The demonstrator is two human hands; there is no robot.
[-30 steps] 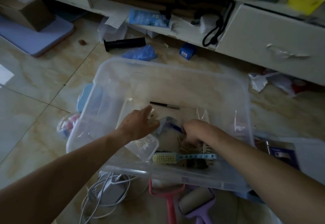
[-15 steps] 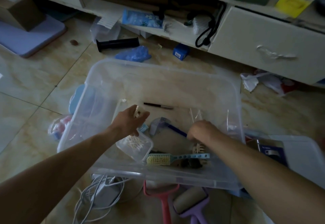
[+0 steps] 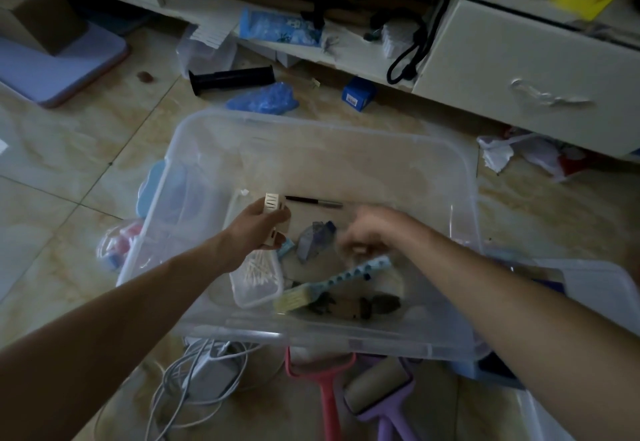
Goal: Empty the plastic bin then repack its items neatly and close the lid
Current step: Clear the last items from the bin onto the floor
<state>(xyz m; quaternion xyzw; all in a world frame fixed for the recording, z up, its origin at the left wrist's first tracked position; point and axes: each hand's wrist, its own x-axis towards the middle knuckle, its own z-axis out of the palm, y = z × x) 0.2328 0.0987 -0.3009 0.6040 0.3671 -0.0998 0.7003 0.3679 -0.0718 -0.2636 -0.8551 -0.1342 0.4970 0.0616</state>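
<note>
White slotted piece point(image 3: 273, 206) now lifted, pinched in left hand point(image 3: 258, 229); right hand point(image 3: 375, 229) blurred, grip untellable, nearer brush point(image 3: 332, 283) lying slantwise by bin's point(image 3: 322, 338) near edge.

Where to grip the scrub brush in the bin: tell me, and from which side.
Grip the blue perforated handle of the scrub brush, coming from above on the right. It angles up clear of the clutter, while the bristle head sits low beside the cotton swab box in the plastic bin.

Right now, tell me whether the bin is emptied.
Not emptied: the plastic bin holds a brush, swab box and pen.
</note>
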